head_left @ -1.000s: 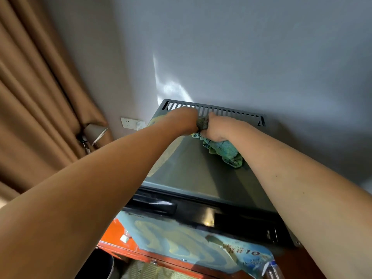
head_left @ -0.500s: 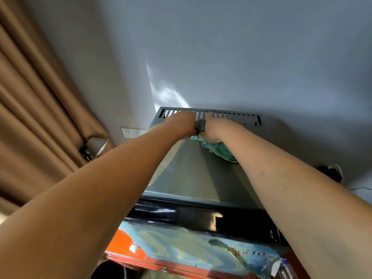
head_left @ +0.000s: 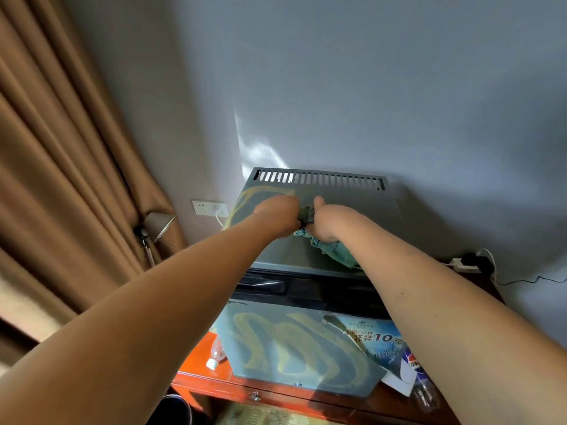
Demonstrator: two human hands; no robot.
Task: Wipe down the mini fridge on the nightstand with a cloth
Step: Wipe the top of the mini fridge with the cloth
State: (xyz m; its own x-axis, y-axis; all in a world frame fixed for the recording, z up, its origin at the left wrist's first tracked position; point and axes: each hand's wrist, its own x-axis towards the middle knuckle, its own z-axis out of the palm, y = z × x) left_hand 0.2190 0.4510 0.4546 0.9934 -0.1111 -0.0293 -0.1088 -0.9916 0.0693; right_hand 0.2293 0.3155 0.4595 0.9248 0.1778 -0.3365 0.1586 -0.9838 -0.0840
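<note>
Wiping fridge top, mid-task.
Both hands, left hand (head_left: 277, 214) and right hand (head_left: 325, 222), are gripping the cloth (head_left: 329, 248) with curled fingers on the mini fridge (head_left: 352, 204) top; yellowish smears remaining at top-left and on the door.

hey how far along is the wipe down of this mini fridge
Partly done, it seems. In hand: the left hand and right hand both grip the bunched teal cloth on the grey mini fridge top, just short of its slotted rear vent. Left: yellowish smears near the top's left edge and more smears across the grey door front.
</note>
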